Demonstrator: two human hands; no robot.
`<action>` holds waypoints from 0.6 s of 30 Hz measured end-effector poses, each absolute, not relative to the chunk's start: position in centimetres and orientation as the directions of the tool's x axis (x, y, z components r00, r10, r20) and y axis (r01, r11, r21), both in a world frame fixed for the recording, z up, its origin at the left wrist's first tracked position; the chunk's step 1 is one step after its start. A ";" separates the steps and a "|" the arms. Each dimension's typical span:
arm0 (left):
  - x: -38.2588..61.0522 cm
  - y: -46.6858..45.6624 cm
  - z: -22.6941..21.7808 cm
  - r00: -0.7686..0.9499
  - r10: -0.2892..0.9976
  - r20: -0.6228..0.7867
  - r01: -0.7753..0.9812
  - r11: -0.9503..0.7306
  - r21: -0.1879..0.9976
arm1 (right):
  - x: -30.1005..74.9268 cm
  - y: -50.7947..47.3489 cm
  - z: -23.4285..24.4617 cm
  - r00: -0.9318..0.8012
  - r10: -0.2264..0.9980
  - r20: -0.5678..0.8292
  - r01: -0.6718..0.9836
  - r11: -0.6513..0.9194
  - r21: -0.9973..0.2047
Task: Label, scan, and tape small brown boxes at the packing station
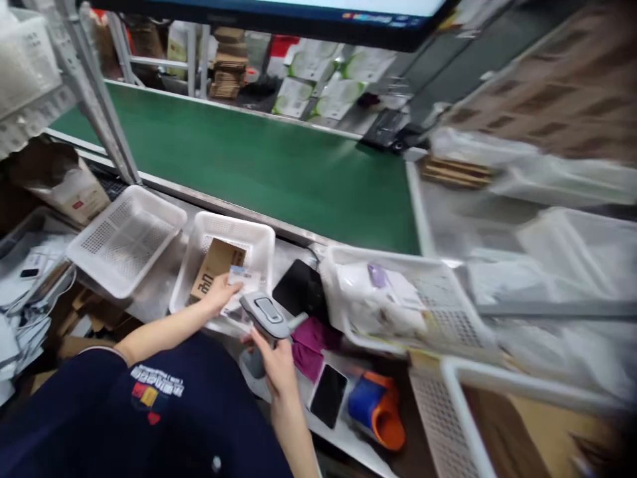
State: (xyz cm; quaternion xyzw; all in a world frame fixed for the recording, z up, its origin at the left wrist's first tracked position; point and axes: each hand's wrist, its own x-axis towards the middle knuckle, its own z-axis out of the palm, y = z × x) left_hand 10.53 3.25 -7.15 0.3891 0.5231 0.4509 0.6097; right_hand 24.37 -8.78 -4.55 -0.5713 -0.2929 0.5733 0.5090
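My right hand (277, 362) is wrapped round the handle of a grey barcode scanner (265, 313), whose head points up and left. With its fingers closed, my left hand (222, 292) pinches a small clear packet with a printed label (243, 279) at the near edge of a white plastic basket (267, 242). Inside that basket lies a brown cardboard box (219, 262), partly behind my left hand. The scanner sits just right of the packet and hides part of it.
A white basket (127, 242) stands to the left; another basket (460, 312) with plastic-wrapped goods is to the right. Behind runs a green conveyor belt (263, 166). A phone (329, 396), purple cloth (308, 348) and orange-blue roll (375, 408) lie at the near right. A monitor (279, 30) hangs overhead.
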 end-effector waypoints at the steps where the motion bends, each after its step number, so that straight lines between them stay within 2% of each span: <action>1: 10.9 2.8 -7.4 0.106 0.953 -0.283 -0.131 0.296 0.946 | 24.6 -8.4 -4.9 0.164 0.912 -0.377 -0.288 -0.322 -0.902; 3: 10.5 2.3 -7.6 0.177 0.956 -0.234 -0.059 0.248 0.967 | 25.1 -7.3 -5.6 0.150 0.901 -0.408 -0.346 -0.339 -0.875; 4: 9.7 2.4 -7.5 0.156 0.970 -0.188 0.006 0.189 0.982 | 25.4 -6.7 -6.0 0.152 0.894 -0.422 -0.363 -0.347 -0.865; 7: 5.8 3.0 -6.7 -0.078 0.997 0.000 0.283 0.022 0.959 | 26.5 -4.7 -7.4 0.150 0.845 -0.513 -0.335 -0.445 -0.830; 9: 3.4 3.6 -6.2 -0.179 0.982 0.060 0.439 0.026 0.898 | 26.9 -3.4 -8.3 0.152 0.801 -0.580 -0.282 -0.527 -0.802; 12: 2.9 4.8 -6.2 -0.146 0.989 -0.036 0.593 0.116 0.797 | 26.7 -2.1 -9.1 0.147 0.765 -0.627 -0.240 -0.588 -0.773; 15: 5.4 5.6 -6.8 -0.088 0.985 -0.149 0.748 0.164 0.643 | 25.7 -1.8 -9.3 0.082 0.770 -0.633 -0.237 -0.602 -0.762; 18: 8.2 6.0 -7.2 -0.045 0.989 -0.139 0.863 0.109 0.493 | 25.4 -2.7 -9.2 0.091 0.789 -0.608 -0.258 -0.571 -0.779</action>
